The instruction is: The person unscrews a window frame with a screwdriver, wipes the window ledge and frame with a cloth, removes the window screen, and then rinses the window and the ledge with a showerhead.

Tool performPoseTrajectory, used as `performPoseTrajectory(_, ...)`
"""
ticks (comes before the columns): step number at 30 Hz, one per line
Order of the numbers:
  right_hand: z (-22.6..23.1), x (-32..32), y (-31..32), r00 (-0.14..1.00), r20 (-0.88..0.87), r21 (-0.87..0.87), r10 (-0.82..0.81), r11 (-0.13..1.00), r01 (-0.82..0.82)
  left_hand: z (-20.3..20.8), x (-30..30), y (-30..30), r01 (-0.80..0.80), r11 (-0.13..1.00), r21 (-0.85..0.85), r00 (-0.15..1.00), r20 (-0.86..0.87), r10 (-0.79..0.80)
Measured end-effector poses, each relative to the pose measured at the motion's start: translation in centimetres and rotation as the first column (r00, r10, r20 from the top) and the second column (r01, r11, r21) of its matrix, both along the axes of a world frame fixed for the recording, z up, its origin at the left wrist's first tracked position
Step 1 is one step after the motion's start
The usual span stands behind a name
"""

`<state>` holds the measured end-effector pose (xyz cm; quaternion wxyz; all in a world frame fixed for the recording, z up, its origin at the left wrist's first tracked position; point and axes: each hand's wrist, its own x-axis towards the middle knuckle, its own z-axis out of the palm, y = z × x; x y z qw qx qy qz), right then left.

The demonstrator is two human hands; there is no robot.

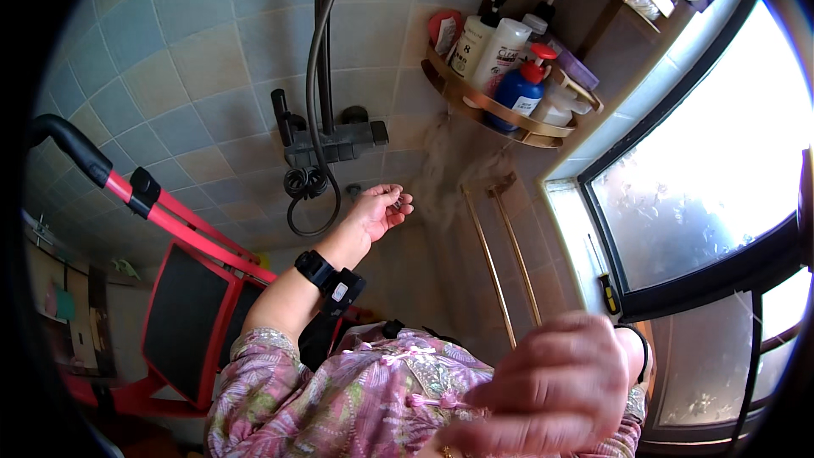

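My left hand [381, 210] reaches out in front of the tiled wall, below a dark shower mixer [335, 144] and close to the loop of its hose [315, 220]. Its fingers are curled in a pinch, and a small dark bit shows at the fingertips, too small to name. A black strap with a small device [339, 288] is around that wrist. My right hand [551, 382] is raised close to the camera at the lower right, smeared by motion. Its fingers look bent, but whether they hold anything does not show.
A red folding stepladder [182, 331] stands at the left. Two gold rails [500, 263] run along the wall on the right, under a corner shelf [475, 102] of pump bottles [521, 89]. By the bright window [712, 170], a screwdriver with a yellow-and-black handle [609, 295] rests on the sill.
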<state>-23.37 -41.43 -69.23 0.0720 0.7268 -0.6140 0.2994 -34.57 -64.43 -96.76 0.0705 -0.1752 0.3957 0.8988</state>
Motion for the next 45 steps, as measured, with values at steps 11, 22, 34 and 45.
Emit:
performPoseTrajectory(11, -4.1, -2.8, -5.6, 0.973, -0.046, -0.421, 0.227, 0.879, -0.225, -2.2, 2.7, -0.6, -0.075, 0.996, 0.041, 0.997, 0.035, 0.074)
performPoseTrajectory(22, -9.9, -4.1, 0.7, 0.993, -0.117, -0.172, -0.027, 0.985, 0.007, -5.1, 19.0, 0.9, -0.223, 0.971, -0.085, 0.969, 0.086, 0.23)
performPoseTrajectory(34, -18.0, -3.7, -5.8, 0.985, 0.169, 0.236, 0.015, 0.97, -0.055, -12.0, 45.0, 9.6, -0.622, 0.744, -0.244, 0.519, 0.582, 0.626)
performPoseTrajectory(45, -23.5, 2.4, -14.2, 0.98, 0.166, 0.435, 0.105, 0.885, -0.169, -15.1, 52.0, 9.5, -0.811, 0.544, -0.215, 0.388, 0.499, 0.775)
